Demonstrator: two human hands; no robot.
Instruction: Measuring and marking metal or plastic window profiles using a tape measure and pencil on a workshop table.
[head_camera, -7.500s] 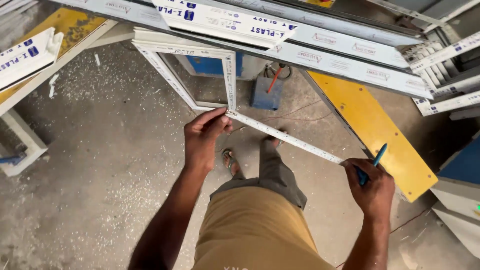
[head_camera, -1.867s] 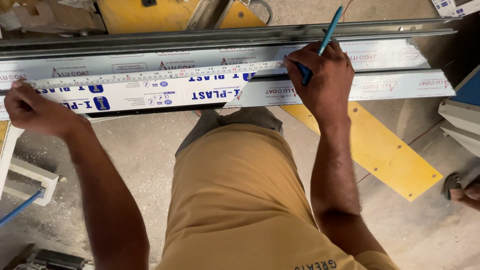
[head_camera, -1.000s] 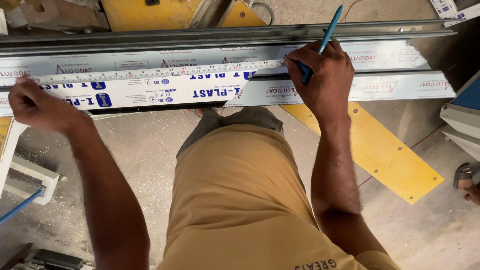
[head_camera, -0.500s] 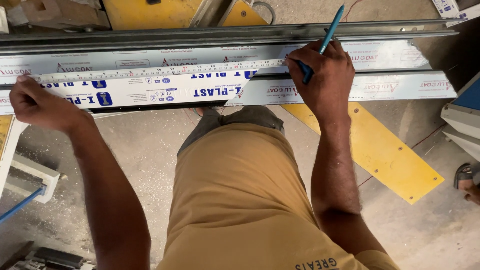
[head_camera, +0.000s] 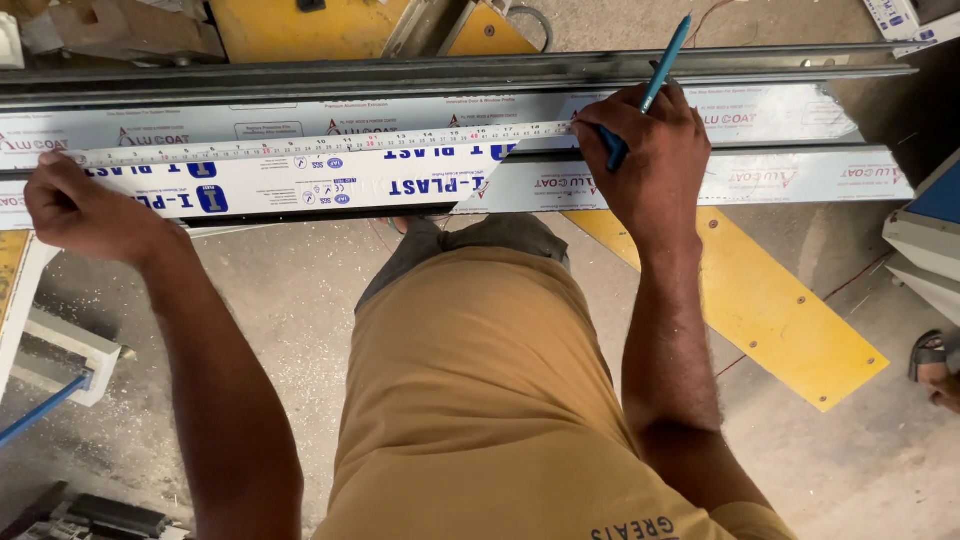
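White steel ruler (head_camera: 320, 146) lies along the profile (head_camera: 300, 185); your left hand (head_camera: 85, 215) pins its end, your right hand (head_camera: 650, 150) grips a blue pen (head_camera: 650, 85). Any ruler slip misplaces the mark.

Near profile wrap (head_camera: 300, 185): white protective film, blue and black print, lies lengthwise across frame, right end cut on a slant.
Far profile wrap (head_camera: 330, 122): white film, red and grey print, just behind near one.
Right profile wrap (head_camera: 790, 175): white film, red print.
Corner package (head_camera: 895, 15): white, blue marks, top right.
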